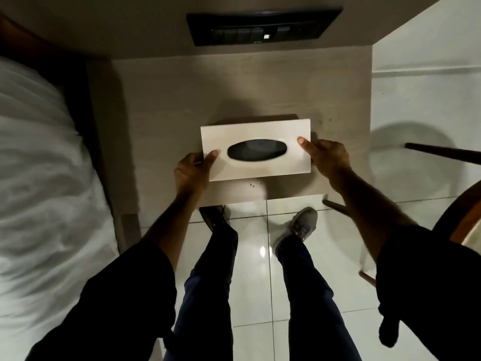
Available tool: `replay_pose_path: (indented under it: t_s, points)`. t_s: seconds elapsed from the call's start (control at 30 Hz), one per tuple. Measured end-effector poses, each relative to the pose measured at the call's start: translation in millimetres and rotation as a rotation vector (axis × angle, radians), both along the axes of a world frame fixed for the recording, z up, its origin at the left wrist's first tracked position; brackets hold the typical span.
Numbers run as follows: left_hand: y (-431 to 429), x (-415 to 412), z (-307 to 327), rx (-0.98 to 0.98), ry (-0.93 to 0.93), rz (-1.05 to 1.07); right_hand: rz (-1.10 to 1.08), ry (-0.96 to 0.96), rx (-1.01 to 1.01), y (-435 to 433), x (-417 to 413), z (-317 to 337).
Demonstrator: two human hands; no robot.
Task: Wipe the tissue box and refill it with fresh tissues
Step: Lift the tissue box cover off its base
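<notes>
— What are the hands doing?

— The left hand (191,169) clasps the left end of the tissue box (256,149), thumb laid on the top face near the front-left corner, the other fingers hidden under or behind the end; the right hand (326,157) takes the right end the same way, thumb on top beside the right edge, the rest of the fingers out of sight.

— And the box itself?

— A pale, flat-topped box with a dark oval opening (244,151) in the middle of its lid; no tissue shows in the opening; it sits over the front half of the bench (161,105), near the front edge, its long side roughly along that edge, slightly turned; whether it rests on the bench or is held just above it, I cannot tell.

— What lies around it?

— The bench is light wood grain; a few small dark specks (252,184) lie on it just in front of the box; at its far edge, on the wall, a black switch panel (263,28); to the left of the bench, a bed with white bedding (36,162); to the right, a dark wooden chair (450,155), partly in view; below the front edge, white floor tiles (260,277), the person's dark trousers and grey shoes (303,224).
</notes>
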State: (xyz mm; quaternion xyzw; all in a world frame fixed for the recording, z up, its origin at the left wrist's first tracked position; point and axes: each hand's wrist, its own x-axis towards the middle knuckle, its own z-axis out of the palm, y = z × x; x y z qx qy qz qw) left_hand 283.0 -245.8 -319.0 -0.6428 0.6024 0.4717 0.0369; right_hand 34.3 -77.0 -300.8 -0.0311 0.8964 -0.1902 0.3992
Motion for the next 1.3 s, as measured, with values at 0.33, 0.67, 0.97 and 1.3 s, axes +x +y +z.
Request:
replay_pose_path:
  t_s: [0.33, 0.67, 0.97, 1.3]
  points:
    - [-5.7, 1.2, -8.0, 0.020, 0.003, -0.034, 0.079, 0.029, 0.025, 3.3, 1.8, -7.5]
    - [-4.0, -9.2, 1.4, 0.004, 0.008, -0.024, 0.184, 0.074, -0.045, -42.1, -17.6, -2.7]
    - [-38.4, -37.3, 31.1, -0.081, 0.135, -0.008, 0.197, 0.071, -0.343, -69.5, -51.2, 26.3]
    - [65.8, 56.1, 66.3, 0.055, 0.172, -0.124, 0.336, -0.159, -0.379, 71.0, 6.8, 65.3]
